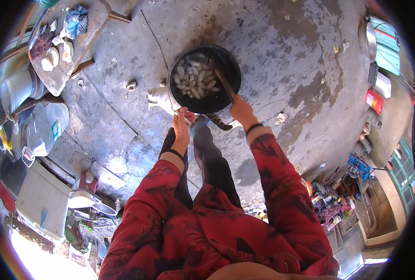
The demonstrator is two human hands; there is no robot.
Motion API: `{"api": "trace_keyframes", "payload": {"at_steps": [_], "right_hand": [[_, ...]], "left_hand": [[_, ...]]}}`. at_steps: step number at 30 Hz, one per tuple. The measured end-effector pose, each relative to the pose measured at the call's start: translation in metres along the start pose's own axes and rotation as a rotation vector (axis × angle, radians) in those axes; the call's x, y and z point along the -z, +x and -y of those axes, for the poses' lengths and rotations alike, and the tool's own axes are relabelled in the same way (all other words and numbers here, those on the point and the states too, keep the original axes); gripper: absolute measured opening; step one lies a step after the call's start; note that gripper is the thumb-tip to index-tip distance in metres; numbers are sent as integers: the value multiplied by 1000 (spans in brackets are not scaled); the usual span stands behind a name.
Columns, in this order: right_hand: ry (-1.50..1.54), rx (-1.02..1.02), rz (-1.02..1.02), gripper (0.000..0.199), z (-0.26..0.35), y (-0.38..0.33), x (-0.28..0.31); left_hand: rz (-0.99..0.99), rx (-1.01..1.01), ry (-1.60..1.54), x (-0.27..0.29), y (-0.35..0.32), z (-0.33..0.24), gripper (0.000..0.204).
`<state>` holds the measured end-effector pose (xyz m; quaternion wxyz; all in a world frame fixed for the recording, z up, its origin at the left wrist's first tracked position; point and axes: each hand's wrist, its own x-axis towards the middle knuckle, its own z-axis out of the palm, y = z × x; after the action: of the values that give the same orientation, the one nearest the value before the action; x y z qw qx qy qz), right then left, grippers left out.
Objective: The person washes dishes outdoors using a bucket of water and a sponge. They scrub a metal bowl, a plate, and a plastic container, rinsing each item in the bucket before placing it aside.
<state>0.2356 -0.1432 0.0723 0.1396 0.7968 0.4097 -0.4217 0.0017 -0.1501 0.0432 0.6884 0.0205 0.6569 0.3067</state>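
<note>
At frame ctr, black pot rim is pinched by left hand, stick clasped by right hand; white cocoons w/ stirring underway, unfinished.

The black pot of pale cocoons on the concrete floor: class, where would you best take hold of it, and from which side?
Probably grip the black pot by its near rim, coming from the person's side. The left hand already rests at that edge, the rim is bare there, and the wooden stick held by the right hand slants in across the right side. No handle shows.
</note>
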Motion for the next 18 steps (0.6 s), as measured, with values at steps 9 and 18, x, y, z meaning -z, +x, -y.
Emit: {"api": "trace_keyframes", "payload": {"at_steps": [9, 18], "right_hand": [[497, -305, 527, 20, -6, 27, -34], [1287, -537, 891, 21, -27, -24, 14]], "left_hand": [[14, 13, 12, 14, 12, 3, 28], [19, 38, 55, 14, 11, 1, 29]]}}
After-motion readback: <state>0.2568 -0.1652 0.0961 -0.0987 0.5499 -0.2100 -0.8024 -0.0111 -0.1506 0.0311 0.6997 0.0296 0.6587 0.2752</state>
